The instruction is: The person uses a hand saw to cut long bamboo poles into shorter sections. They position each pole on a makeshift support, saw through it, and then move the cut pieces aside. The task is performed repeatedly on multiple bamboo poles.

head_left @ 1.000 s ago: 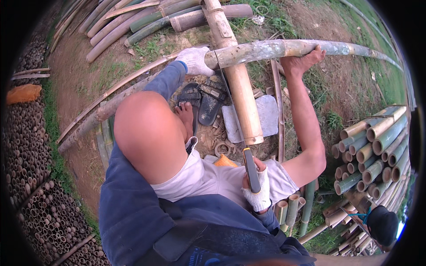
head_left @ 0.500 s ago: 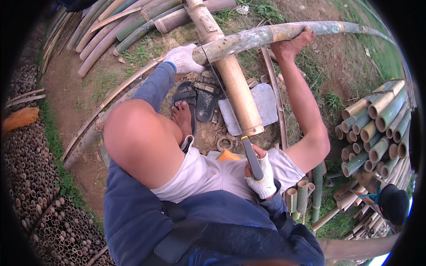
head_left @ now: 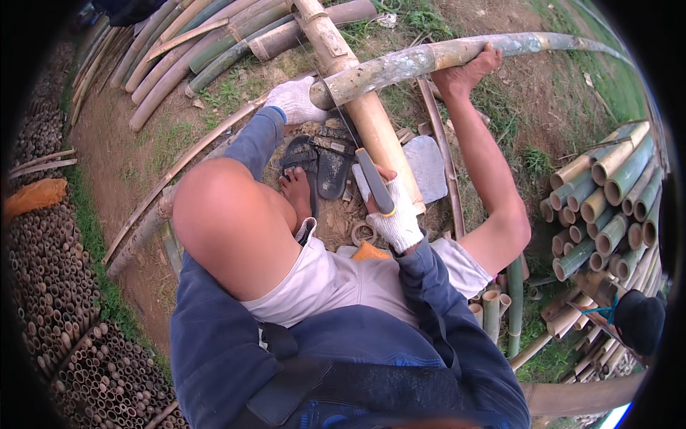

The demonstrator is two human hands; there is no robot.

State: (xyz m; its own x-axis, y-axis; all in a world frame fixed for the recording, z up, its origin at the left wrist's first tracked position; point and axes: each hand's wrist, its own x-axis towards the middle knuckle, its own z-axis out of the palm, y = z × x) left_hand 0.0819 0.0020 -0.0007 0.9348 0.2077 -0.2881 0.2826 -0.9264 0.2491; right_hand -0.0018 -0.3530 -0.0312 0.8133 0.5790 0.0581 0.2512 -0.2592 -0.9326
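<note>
Far left, short cut bamboo sections [head_left: 61, 286] are stacked with open ends showing; an orange sheet [head_left: 36, 199] is draped at the rim. Farther in, a long thin strip [head_left: 187, 160] is laid in a curve by bare soil, with thicker bamboo lengths [head_left: 214, 61] piled above. The gloved left hand [head_left: 296, 100] is closed on the near end of a long bamboo pole [head_left: 414, 63]; its fingertips are partly hidden. Below it, a bare foot [head_left: 295, 189] and dark sandals [head_left: 332, 168] are seen. The saw [head_left: 376, 182] is held by its handle in the right hand [head_left: 396, 216], half-gloved, fingers wrapped; its blade is set across the pole just beside the left hand. The pole is carried crosswise over a pale bamboo support [head_left: 382, 132]. A grey slab [head_left: 426, 168] is seen beside the support. Farther right, the pole is braced by the other foot [head_left: 468, 71]. At far right, green and tan bamboo [head_left: 607, 193] is stacked; below, a person in a dark cap [head_left: 639, 322] is partly seen.
</note>
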